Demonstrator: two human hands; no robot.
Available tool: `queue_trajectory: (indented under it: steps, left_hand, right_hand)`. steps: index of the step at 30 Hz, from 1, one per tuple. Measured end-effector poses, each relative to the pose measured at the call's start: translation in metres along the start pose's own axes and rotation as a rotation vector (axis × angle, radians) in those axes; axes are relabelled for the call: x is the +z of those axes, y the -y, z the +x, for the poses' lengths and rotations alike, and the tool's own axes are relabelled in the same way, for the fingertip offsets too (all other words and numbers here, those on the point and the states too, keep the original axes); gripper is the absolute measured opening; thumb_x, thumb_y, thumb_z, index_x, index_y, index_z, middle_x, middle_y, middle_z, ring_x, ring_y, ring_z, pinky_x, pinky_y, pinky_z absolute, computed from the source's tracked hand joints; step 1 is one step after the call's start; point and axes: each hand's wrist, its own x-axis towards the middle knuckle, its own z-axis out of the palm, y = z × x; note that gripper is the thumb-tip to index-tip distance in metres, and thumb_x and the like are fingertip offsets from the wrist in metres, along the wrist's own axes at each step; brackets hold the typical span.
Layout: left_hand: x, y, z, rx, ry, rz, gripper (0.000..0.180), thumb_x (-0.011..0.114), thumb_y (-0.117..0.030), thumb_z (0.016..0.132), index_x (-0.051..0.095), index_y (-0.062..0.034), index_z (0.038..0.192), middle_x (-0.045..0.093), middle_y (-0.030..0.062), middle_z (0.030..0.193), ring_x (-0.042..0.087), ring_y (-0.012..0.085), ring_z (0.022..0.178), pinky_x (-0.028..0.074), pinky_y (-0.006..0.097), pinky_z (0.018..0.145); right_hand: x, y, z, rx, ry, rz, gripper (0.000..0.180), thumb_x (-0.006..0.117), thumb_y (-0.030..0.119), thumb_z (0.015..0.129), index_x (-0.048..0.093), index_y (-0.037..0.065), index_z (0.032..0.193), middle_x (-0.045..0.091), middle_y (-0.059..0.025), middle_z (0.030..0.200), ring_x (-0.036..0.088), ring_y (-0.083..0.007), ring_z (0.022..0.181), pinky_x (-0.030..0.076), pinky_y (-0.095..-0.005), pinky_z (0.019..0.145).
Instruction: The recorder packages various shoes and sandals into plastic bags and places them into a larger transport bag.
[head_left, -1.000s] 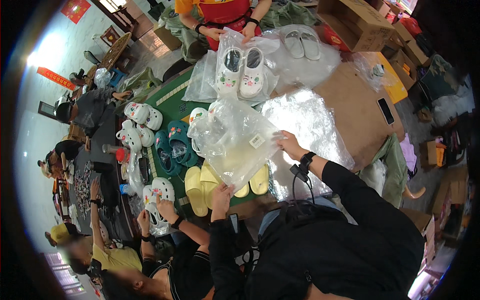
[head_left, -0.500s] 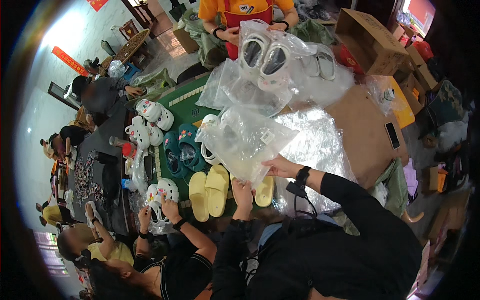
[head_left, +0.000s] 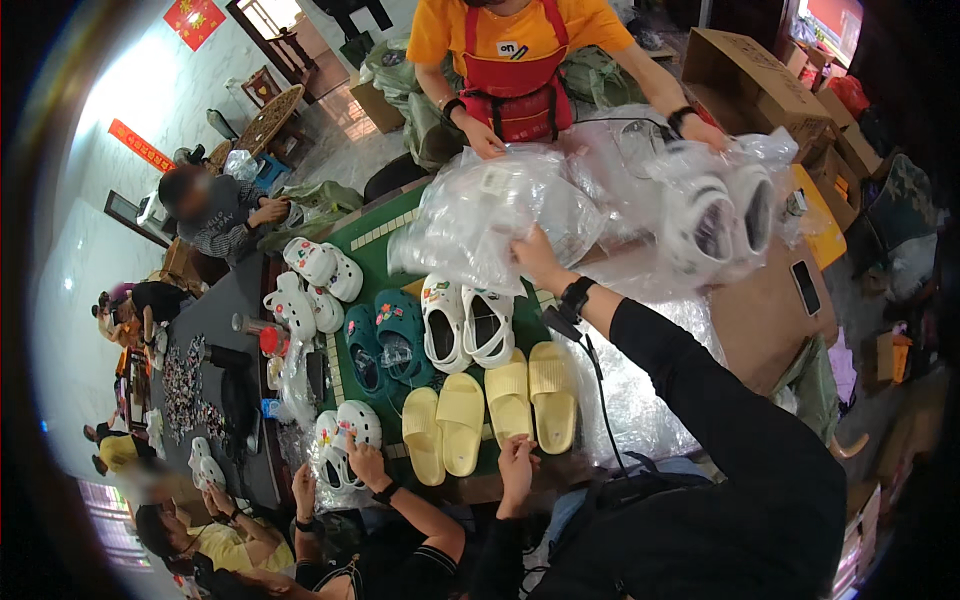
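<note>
My right hand (head_left: 537, 258) reaches forward, its fingers closed on the near edge of a clear plastic bag (head_left: 475, 225). That bag lies spread near other crumpled plastic. My left hand (head_left: 517, 465) is by the heel of a yellow slide sandal (head_left: 509, 395), fingers curled; whether they grip anything is hidden. Another yellow slide (head_left: 554, 395) stands to its right, and a second yellow pair (head_left: 461, 425) to its left. Just beyond them sit white clogs with charms (head_left: 444, 325). Teal clogs with flower charms (head_left: 402, 340) stand to their left.
Across the table a person in orange (head_left: 520, 70) handles bagged white clogs (head_left: 700, 220). At my left, a neighbour's hands (head_left: 365, 465) work at white clogs (head_left: 359, 425). A phone (head_left: 804, 287) lies on brown board at right. An open carton (head_left: 750, 85) stands behind.
My right hand has carried the plastic bag forward, uncovering the white clogs. My left hand has left the bag for the slide's heel. The person opposite has moved the bagged clogs rightward.
</note>
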Motion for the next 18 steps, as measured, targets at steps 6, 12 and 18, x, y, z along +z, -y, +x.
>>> queue_trajectory:
  steps: [6, 12, 18]
  left_hand:
    - [-0.012, 0.029, -0.02, -0.1, -0.085, -0.011, 0.013, 0.047, -0.011, 0.09, 0.053, -0.0034, 0.1, 0.06, 0.0067, 0.081, 0.051, 0.0094, 0.052, 0.043, 0.023, 0.046]
    - [-0.025, 0.036, -0.036, -0.178, -0.162, -0.08, 0.011, 0.048, -0.01, 0.089, 0.054, -0.0052, 0.098, 0.061, 0.0055, 0.083, 0.053, 0.0092, 0.057, 0.044, 0.022, 0.05]
    - [-0.041, 0.041, -0.055, -0.311, -0.206, -0.101, 0.01, 0.049, -0.009, 0.089, 0.054, -0.0058, 0.097, 0.06, 0.0052, 0.084, 0.052, 0.0089, 0.057, 0.044, 0.023, 0.049]
  right_hand:
    - [-0.064, -0.1, 0.019, 0.127, -0.586, 0.401, 0.049, 0.039, -0.009, 0.072, 0.043, 0.005, 0.119, 0.056, -0.0078, 0.097, 0.057, -0.0193, 0.071, 0.048, -0.0281, 0.058]
    - [-0.061, -0.132, 0.033, 0.167, -0.978, 0.494, 0.047, 0.038, -0.009, 0.073, 0.043, 0.002, 0.118, 0.054, -0.0121, 0.105, 0.054, -0.0236, 0.092, 0.047, -0.0326, 0.074]
    - [-0.056, -0.2, 0.064, 0.346, -0.781, 0.225, 0.033, 0.042, 0.002, 0.077, 0.046, 0.0, 0.11, 0.054, -0.0148, 0.097, 0.055, -0.0267, 0.08, 0.044, -0.0373, 0.061]
